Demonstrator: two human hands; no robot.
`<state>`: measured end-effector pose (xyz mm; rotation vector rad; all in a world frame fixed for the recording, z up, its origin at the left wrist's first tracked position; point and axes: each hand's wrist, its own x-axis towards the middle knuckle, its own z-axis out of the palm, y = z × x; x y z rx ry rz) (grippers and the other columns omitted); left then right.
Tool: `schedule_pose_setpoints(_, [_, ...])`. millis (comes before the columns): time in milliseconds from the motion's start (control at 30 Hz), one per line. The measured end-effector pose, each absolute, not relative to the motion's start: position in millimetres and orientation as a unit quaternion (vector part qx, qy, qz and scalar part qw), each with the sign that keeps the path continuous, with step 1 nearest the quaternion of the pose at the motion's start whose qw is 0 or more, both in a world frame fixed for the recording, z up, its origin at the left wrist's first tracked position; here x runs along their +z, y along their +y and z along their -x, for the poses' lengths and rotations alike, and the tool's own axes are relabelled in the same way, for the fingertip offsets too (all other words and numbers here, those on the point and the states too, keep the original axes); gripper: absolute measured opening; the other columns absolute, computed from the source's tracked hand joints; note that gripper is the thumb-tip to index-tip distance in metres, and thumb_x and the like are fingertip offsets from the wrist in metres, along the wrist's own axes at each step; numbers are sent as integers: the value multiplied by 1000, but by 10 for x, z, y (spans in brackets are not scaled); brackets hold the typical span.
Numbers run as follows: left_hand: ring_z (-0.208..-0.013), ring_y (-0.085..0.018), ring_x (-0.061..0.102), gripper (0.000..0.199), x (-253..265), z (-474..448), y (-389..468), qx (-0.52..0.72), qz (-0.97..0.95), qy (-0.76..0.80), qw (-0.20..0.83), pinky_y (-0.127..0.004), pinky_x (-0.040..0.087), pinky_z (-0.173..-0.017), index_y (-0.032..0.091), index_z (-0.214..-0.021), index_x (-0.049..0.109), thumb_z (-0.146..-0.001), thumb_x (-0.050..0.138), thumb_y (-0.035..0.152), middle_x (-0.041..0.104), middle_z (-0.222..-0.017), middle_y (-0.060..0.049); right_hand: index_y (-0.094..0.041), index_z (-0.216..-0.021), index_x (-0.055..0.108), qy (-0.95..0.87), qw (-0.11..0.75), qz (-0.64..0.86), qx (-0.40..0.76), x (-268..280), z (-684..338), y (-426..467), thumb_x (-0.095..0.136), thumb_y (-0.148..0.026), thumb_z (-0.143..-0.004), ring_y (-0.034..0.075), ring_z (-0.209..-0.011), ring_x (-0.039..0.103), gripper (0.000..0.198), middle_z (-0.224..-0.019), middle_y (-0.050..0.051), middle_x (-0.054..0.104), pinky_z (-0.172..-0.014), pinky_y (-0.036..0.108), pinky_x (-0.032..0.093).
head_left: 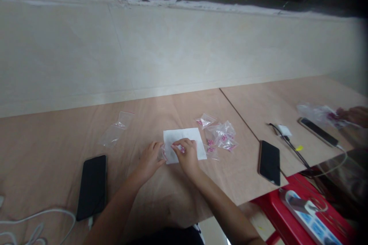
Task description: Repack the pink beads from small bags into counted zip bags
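Note:
A white sheet of paper (pixel 171 136) lies on the wooden table in front of me. At its left edge, my left hand (pixel 150 159) is closed on a small clear zip bag (pixel 163 152) with a pinkish edge. My right hand (pixel 188 157) is over the paper, thumb and forefinger pinched together. Whatever those fingertips hold is too small to make out. Small pink beads (pixel 181 148) show beneath the right fingers, partly hidden by them. Right of the paper, several clear zip bags (pixel 225 132) with pink beads lie in a heap.
Flat clear bags (pixel 116 129) lie to the left. One phone (pixel 92 187) with a white cable is at left, another phone (pixel 269 162) at right. Farther right are cables (pixel 290 143), a third phone (pixel 318 131) and another person's hand (pixel 355 116). A power strip (pixel 313 220) sits on a red stool.

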<state>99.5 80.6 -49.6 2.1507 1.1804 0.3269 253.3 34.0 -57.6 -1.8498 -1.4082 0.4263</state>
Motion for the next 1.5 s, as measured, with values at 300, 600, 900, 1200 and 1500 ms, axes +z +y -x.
schedule_pose_setpoints(300, [-100, -23, 52, 41, -481, -980, 819, 117, -819, 456, 327, -38, 40, -88, 20, -107, 50, -68, 64, 15, 53, -105, -6, -17, -87, 64, -512, 296, 801, 97, -835, -2752, 294, 45, -32, -85, 24, -85, 49, 25, -88, 11, 61, -76, 37, 35])
schedule_pose_setpoints(600, [-103, -23, 51, 39, -509, -886, 836, 128, -815, 457, 333, -38, 40, -89, 20, -109, 49, -72, 61, 19, 52, -108, -7, -15, -91, 55, -531, 214, 820, 24, -1209, -2871, -609, 33, -37, -90, 26, -84, 48, 31, -90, 13, 55, -75, 39, 36])
schedule_pose_setpoints(900, [-102, -23, 50, 36, -513, -919, 834, 119, -826, 440, 332, -37, 41, -88, 18, -108, 48, -74, 60, 21, 51, -107, -8, -21, -80, 53, -533, 216, 815, 67, -1275, -2834, -745, 35, -43, -88, 26, -79, 49, 30, -84, 10, 58, -71, 39, 37])
schedule_pose_setpoints(1200, [-103, -22, 49, 41, -482, -989, 705, 147, -829, 416, 343, -39, 40, -89, 19, -107, 47, -69, 58, 10, 52, -108, -7, -19, -78, 51, -500, 459, 716, 165, -501, -2381, -132, 42, -32, -87, 18, -76, 50, 17, -77, 3, 52, -70, 33, 40])
schedule_pose_setpoints(1500, [-93, -23, 51, 41, -502, -988, 619, 272, -754, 508, 316, -37, 46, -75, 17, -102, 41, -66, 62, 19, 48, -98, -8, -18, -102, 53, -501, 488, 678, 228, -406, -2123, 6, 56, -34, -78, 19, -82, 51, 29, -93, 7, 56, -72, 34, 43])
